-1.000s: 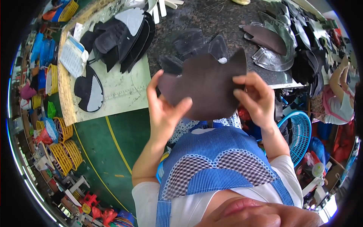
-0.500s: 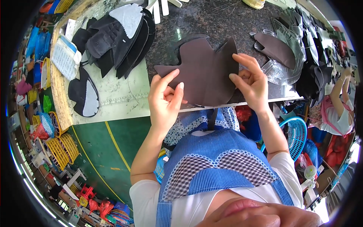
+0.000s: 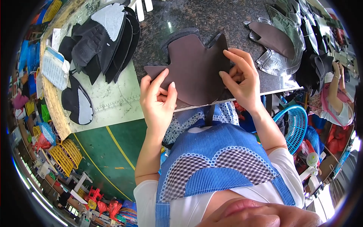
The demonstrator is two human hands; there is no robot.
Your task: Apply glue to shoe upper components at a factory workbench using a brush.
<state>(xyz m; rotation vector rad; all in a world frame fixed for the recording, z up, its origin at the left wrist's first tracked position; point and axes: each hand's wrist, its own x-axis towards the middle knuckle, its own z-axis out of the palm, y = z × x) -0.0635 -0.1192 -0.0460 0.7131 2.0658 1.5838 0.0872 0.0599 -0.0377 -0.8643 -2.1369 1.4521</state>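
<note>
Pinching with left-hand fingers point(image 3: 160, 77) the left side of a dark brown, notched, leather-like panel point(image 3: 193, 72), held over the front of the dark speckled stone surface point(image 3: 223, 19); gripping its right edge with right-hand fingers point(image 3: 236, 57)! Picked up, seemingly, but not yet laid down.

Panel point(image 3: 196, 72) between left hand point(image 3: 158, 96) and right hand point(image 3: 242, 81), stacked pieces point(image 3: 92, 49) on table point(image 3: 208, 17) leftward; basket point(image 3: 297, 126) rightward
</note>
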